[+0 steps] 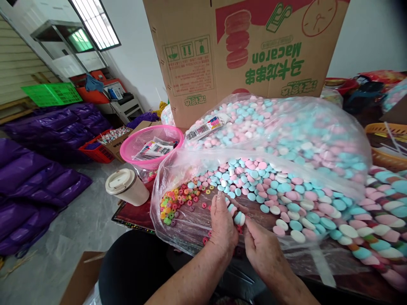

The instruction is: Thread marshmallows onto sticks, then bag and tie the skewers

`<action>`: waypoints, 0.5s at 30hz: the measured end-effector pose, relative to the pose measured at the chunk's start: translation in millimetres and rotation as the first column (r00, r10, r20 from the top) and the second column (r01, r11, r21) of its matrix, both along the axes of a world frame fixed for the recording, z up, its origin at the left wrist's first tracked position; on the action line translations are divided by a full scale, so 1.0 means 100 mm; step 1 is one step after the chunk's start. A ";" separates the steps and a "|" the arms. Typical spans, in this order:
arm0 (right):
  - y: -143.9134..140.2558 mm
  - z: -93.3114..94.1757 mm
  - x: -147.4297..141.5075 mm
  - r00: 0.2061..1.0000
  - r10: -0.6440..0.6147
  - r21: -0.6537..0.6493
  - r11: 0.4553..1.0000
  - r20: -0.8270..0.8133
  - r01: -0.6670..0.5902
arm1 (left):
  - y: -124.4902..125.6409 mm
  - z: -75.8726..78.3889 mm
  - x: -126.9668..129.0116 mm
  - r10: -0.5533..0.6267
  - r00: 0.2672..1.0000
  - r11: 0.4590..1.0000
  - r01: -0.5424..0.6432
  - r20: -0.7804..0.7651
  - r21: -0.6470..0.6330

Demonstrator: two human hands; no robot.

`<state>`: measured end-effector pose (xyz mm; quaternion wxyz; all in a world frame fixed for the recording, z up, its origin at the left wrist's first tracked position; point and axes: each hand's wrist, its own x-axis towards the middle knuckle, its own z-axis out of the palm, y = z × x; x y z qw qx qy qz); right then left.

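My left hand is over the front of the dark red table, fingers stretched forward and curved around a short row of pastel candies in blue, pink and white. My right hand is closed at the near end of the same row, where a small red piece shows. Whether a stick runs through the row is hidden by my fingers. Loose blue, pink and white candies lie just beyond my hands inside a large clear plastic bag. Small coloured ring candies are heaped to the left.
A lidded cup stands at the table's left edge. Behind it is a pink mesh basket with printed packets. A large cardboard box rises behind the bag. Finished-looking candy rows are piled at right, near an orange basket.
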<state>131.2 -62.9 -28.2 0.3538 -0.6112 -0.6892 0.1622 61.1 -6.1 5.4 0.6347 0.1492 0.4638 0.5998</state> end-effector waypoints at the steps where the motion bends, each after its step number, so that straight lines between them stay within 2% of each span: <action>1: 0.01 -0.02 0.00 1.000 0.001 -0.011 1.000 0.002 -0.001 | 0.00 0.01 0.00 -0.004 1.000 1.000 0.005 -0.011 0.028; 4: 0.03 -0.05 0.00 0.999 0.012 -0.046 0.999 -0.053 -0.015 | 0.01 0.05 -0.03 -0.048 0.998 0.997 0.050 -0.029 0.055; 7: 0.05 0.01 0.03 0.986 0.043 -0.097 0.994 -0.163 -0.059 | 0.03 0.08 -0.13 -0.110 0.987 0.994 0.112 0.116 -0.015; 9: 0.04 0.10 0.05 0.975 0.071 -0.120 0.988 -0.209 -0.098 | 0.05 0.09 -0.19 -0.161 0.971 0.986 0.166 0.174 -0.015; 12: 0.01 0.21 0.06 0.958 0.116 -0.133 0.979 -0.261 -0.155 | 0.08 0.09 -0.25 -0.197 0.978 0.980 0.196 0.074 0.016; 15: -0.01 0.23 0.03 0.949 0.129 -0.141 0.974 -0.286 -0.175 | 0.12 0.11 -0.28 -0.149 0.989 0.989 0.149 0.018 0.013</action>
